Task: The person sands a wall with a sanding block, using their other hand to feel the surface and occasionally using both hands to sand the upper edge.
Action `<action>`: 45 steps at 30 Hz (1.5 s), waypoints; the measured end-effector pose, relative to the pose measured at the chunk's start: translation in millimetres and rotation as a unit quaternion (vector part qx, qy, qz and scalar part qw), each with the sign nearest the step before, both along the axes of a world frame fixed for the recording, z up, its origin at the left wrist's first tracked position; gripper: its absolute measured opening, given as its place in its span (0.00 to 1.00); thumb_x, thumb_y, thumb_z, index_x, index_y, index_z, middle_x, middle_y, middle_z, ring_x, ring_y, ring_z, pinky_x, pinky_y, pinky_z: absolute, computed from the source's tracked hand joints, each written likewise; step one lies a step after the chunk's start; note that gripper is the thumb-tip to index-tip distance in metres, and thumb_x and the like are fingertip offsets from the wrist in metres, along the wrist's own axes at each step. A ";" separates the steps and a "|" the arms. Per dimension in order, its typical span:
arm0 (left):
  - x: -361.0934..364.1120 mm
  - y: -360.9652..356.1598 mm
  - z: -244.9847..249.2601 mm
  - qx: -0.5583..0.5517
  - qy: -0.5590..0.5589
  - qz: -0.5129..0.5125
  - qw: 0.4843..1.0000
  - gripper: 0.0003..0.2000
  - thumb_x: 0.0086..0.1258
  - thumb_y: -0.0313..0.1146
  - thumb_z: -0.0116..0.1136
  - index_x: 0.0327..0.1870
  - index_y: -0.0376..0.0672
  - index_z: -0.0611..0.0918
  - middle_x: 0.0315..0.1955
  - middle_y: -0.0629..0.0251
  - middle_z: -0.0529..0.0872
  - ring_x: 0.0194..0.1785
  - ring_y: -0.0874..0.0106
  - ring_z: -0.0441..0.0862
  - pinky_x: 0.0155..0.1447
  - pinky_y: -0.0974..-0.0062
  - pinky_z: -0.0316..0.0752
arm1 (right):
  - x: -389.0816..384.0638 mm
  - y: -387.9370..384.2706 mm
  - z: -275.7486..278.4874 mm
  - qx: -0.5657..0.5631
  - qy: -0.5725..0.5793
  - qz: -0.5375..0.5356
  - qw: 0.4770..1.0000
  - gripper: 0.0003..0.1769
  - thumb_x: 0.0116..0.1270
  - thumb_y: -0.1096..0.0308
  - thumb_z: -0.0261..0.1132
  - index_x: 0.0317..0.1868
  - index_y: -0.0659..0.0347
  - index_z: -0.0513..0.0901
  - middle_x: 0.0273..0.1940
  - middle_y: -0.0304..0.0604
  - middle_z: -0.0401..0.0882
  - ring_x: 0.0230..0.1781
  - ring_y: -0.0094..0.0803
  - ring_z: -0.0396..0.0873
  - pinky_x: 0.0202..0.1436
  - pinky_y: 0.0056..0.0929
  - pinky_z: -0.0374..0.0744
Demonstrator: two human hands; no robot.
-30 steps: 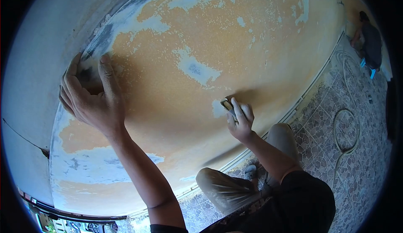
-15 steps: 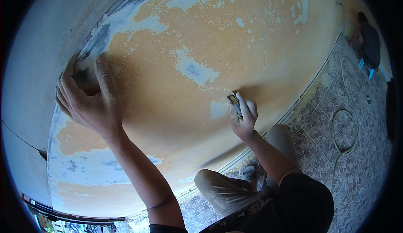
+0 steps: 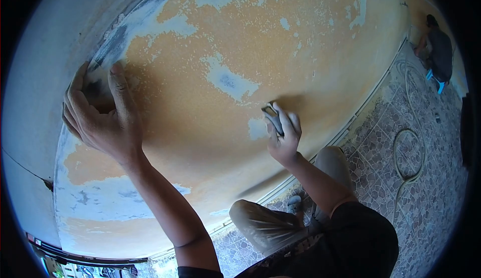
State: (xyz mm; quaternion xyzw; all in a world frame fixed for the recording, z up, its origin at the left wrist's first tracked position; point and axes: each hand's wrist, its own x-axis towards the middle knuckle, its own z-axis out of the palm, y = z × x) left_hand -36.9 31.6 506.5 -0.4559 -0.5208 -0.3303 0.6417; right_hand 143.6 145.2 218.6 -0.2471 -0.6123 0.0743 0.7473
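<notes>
A peeling, orange-tan wall (image 3: 195, 107) with pale blue-white bare patches fills the middle of the view. My left hand (image 3: 102, 112) rests on it near the edge at the left, thumb and fingers spread apart, holding nothing. Between the thumb and fingers lies a dark shadow. My right hand (image 3: 285, 133) grips a folded piece of sandpaper (image 3: 272, 115), a small dark-rimmed loop with an open end, close against the wall beside a pale patch. Its face towards the wall is hidden.
My bent knees (image 3: 245, 218) are close below the wall. A stone-patterned tiled floor (image 3: 371, 178) runs along its base, with a coiled hose (image 3: 396, 153) on it. Another person (image 3: 440, 52) sits on a blue stool (image 3: 437, 81) at the far right.
My right hand, with the sandpaper, has shifted a little left and up across the wall. The left hand keeps its place on the wall; the whole view has shifted slightly.
</notes>
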 end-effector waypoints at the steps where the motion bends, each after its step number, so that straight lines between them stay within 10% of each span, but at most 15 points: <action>1: 0.3 -1.5 -1.2 -0.007 -0.002 0.003 1.000 0.24 0.67 0.56 0.73 0.56 0.51 0.88 0.49 0.69 0.89 0.57 0.67 0.82 0.70 0.57 0.69 | -2.1 -1.8 21.9 -0.022 0.045 0.023 0.998 0.29 0.62 0.81 0.71 0.67 0.66 0.82 0.45 0.46 0.86 0.41 0.42 0.81 0.45 0.39 0.77; 5: 1.8 -2.0 0.0 -0.003 0.003 0.007 1.000 0.24 0.67 0.56 0.73 0.57 0.51 0.88 0.49 0.69 0.89 0.57 0.67 0.82 0.70 0.58 0.69 | 1.3 5.5 77.1 0.012 0.017 0.025 0.999 0.30 0.62 0.81 0.71 0.66 0.68 0.82 0.45 0.46 0.86 0.41 0.42 0.81 0.45 0.39 0.78; 13: 2.0 -0.8 -0.5 0.003 0.008 0.013 1.000 0.24 0.67 0.55 0.73 0.57 0.51 0.87 0.49 0.68 0.89 0.56 0.67 0.82 0.70 0.58 0.68 | 3.7 -3.3 -9.4 0.028 -0.026 -0.015 0.999 0.29 0.61 0.81 0.71 0.65 0.63 0.84 0.44 0.43 0.86 0.38 0.40 0.81 0.42 0.39 0.77; 19: 3.9 -2.2 -0.4 -0.002 -0.001 0.006 1.000 0.24 0.67 0.55 0.73 0.57 0.50 0.87 0.49 0.68 0.89 0.55 0.67 0.82 0.69 0.58 0.69 | 0.4 3.6 96.1 0.060 -0.012 0.010 0.998 0.27 0.62 0.79 0.70 0.64 0.62 0.85 0.47 0.43 0.87 0.38 0.40 0.81 0.43 0.38 0.78; 26: 5.4 0.2 1.0 0.008 0.010 0.002 1.000 0.24 0.67 0.55 0.73 0.57 0.49 0.87 0.46 0.69 0.88 0.53 0.68 0.82 0.69 0.60 0.68 | 3.5 -2.2 -12.1 0.034 -0.022 -0.007 0.999 0.26 0.62 0.79 0.70 0.64 0.66 0.84 0.44 0.46 0.87 0.39 0.41 0.83 0.44 0.37 0.79; 33: 6.2 -1.9 0.6 -0.008 -0.001 -0.004 1.000 0.24 0.67 0.55 0.73 0.57 0.49 0.87 0.46 0.69 0.88 0.54 0.67 0.82 0.68 0.60 0.68 | 2.5 8.1 96.0 0.054 -0.008 -0.018 0.998 0.29 0.63 0.77 0.72 0.67 0.66 0.83 0.44 0.47 0.85 0.39 0.42 0.81 0.42 0.38 0.78; 40: 8.5 2.4 -0.8 0.002 -0.018 -0.008 1.000 0.23 0.70 0.54 0.72 0.59 0.52 0.87 0.52 0.67 0.89 0.58 0.65 0.81 0.72 0.59 0.67 | -4.0 -4.0 -5.0 0.042 -0.018 -0.026 0.999 0.30 0.64 0.78 0.70 0.69 0.63 0.82 0.42 0.45 0.83 0.38 0.41 0.79 0.42 0.39 0.78; 45: 3.1 -0.9 0.2 -0.008 0.007 -0.004 1.000 0.24 0.67 0.55 0.73 0.56 0.49 0.87 0.47 0.68 0.88 0.56 0.66 0.81 0.70 0.60 0.68 | -8.0 -1.0 100.2 0.069 -0.003 0.015 0.997 0.28 0.65 0.79 0.69 0.67 0.63 0.83 0.44 0.44 0.85 0.36 0.41 0.80 0.40 0.38 0.78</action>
